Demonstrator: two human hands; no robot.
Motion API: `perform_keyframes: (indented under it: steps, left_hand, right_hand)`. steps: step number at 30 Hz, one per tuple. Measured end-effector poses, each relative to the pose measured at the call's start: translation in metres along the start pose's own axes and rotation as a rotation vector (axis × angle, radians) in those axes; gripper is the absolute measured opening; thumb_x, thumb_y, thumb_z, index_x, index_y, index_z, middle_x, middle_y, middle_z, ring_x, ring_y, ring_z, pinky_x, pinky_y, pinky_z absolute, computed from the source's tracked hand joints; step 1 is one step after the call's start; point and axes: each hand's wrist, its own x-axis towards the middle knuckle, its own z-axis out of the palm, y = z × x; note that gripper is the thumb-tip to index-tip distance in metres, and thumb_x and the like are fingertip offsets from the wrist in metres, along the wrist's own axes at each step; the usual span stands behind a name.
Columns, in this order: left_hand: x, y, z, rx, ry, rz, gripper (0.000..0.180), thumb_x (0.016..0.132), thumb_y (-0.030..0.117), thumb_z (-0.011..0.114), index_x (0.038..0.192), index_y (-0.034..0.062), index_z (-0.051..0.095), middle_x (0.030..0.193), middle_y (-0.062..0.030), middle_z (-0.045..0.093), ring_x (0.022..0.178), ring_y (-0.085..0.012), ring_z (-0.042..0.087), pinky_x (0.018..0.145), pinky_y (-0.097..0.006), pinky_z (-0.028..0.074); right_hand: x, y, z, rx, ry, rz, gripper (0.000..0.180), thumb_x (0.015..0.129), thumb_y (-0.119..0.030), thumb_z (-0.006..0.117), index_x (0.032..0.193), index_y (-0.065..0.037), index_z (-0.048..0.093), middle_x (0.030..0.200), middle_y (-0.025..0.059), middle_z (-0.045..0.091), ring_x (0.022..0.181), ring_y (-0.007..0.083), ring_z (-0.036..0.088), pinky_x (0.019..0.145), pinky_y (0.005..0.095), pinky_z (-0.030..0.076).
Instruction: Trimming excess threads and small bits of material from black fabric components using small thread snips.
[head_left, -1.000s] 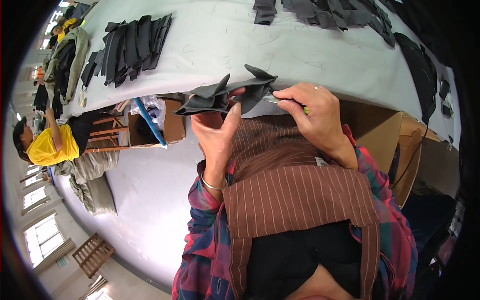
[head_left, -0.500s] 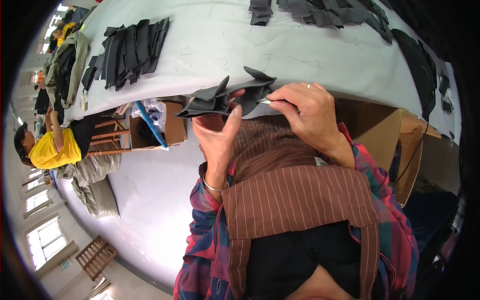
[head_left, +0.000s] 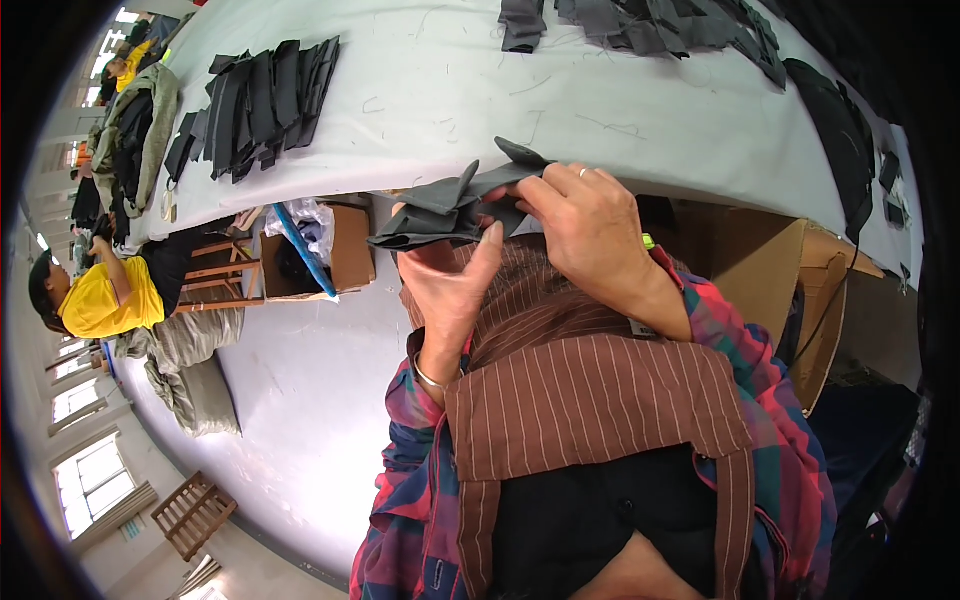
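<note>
Folded dark grey fabric pieces (head_left: pixel 432 205) hang together at the near edge of the table, held up in front of me. My left hand (head_left: pixel 450 285) is closed around their lower side, thumb toward the right end. My right hand (head_left: pixel 590 225) pinches at the right part of the fabric, its fingertips close to my left thumb. Whatever small thing might sit inside the right fingers is hidden by the hand. One flap of the fabric sticks up beyond the right fingertips.
The white-covered table (head_left: pixel 420 90) bears a row of dark fabric strips (head_left: pixel 265 105) at left and a heap of grey strips (head_left: pixel 670 25) at the far side. Cardboard boxes (head_left: pixel 745 255) stand below. At left, a person in yellow (head_left: pixel 110 295) sits near a wooden stool (head_left: pixel 220 270).
My right hand has moved left onto the fabric. The pointed metal tip that showed in its fingers is now out of sight. My left hand and the fabric have shifted slightly right and down.
</note>
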Motion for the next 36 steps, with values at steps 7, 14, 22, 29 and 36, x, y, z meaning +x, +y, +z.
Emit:
perform_keyframes:
  steps: [7,14,22,29,36]
  left_hand:
    - [0.000,-0.004,0.001,-0.054,-0.001,-0.056,0.040,0.076,-0.007,0.067,0.113,-0.0024,0.052,0.102,-0.0122,0.066,0.088,-0.0120,0.061,0.082,-0.026,0.049]
    - [0.010,-0.006,-0.005,-0.383,-0.032,-0.161,0.053,0.082,-0.003,0.070,0.127,0.0040,0.042,0.118,-0.0189,0.061,0.110,-0.0210,0.059,0.091,-0.030,0.047]
    - [0.010,-0.004,-0.004,-0.495,-0.018,-0.282,0.046,0.085,-0.012,0.057,0.125,0.0063,0.043,0.115,-0.0146,0.061,0.112,-0.0236,0.059,0.095,-0.036,0.049]
    - [-0.011,-0.036,-0.021,-0.495,-0.194,-0.336,0.012,0.095,0.008,0.044,0.097,0.0076,0.056,0.133,-0.0251,0.051,0.117,-0.0293,0.055,0.096,-0.036,0.047]
    - [-0.015,-0.014,-0.027,-0.670,-0.276,-0.625,0.042,0.093,0.042,0.039,0.095,0.0055,0.060,0.136,-0.0268,0.048,0.123,-0.0321,0.048,0.101,-0.041,0.036]
  right_hand:
    - [0.000,0.000,-0.001,-0.025,-0.021,0.003,0.006,0.076,-0.009,0.061,0.083,-0.009,0.063,0.070,0.0048,0.055,0.069,0.0246,0.057,0.062,0.0373,0.043]
    - [0.000,0.002,-0.007,0.138,-0.057,0.129,0.011,0.082,-0.010,0.062,0.092,-0.009,0.067,0.079,0.0071,0.064,0.073,0.0279,0.061,0.064,0.0373,0.047]
    - [-0.003,0.014,-0.013,0.392,-0.004,0.253,0.013,0.086,-0.013,0.061,0.097,-0.008,0.067,0.085,0.0085,0.068,0.073,0.0285,0.064,0.064,0.0344,0.049]
    - [-0.005,0.017,-0.018,0.545,-0.038,0.310,0.016,0.089,-0.014,0.060,0.102,-0.007,0.067,0.091,0.0107,0.069,0.078,0.0266,0.066,0.067,0.0312,0.050]
    - [-0.013,0.018,-0.024,0.581,-0.170,0.349,0.020,0.091,-0.009,0.058,0.107,0.000,0.065,0.097,0.0096,0.069,0.087,0.0157,0.063,0.080,0.0263,0.047]
